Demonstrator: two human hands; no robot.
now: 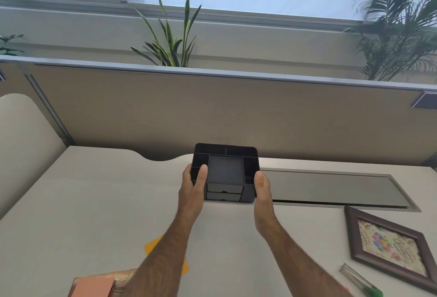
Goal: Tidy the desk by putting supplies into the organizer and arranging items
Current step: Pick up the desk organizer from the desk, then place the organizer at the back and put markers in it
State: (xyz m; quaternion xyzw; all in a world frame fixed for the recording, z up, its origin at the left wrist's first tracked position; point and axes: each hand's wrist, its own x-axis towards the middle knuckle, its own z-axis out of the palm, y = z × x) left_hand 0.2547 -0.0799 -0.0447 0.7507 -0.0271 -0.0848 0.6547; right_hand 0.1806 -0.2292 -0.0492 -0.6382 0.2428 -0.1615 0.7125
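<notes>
A black desk organizer (225, 169) with several open compartments and two small front drawers is at the back middle of the pale desk (94, 202), close to the partition. My left hand (192, 185) grips its left side, thumb over the rim. My right hand (261, 190) grips its right side the same way. Whether the organizer rests on the desk or is held just above it, I cannot tell. Its compartments look empty.
A brown picture frame (390, 247) lies flat at the right. A clear ruler-like strip with a green end (361, 281) lies below it. An orange paper (153, 247) and a reddish notebook (94, 285) lie under my left forearm. A grey cable hatch (331, 188) sits right of the organizer.
</notes>
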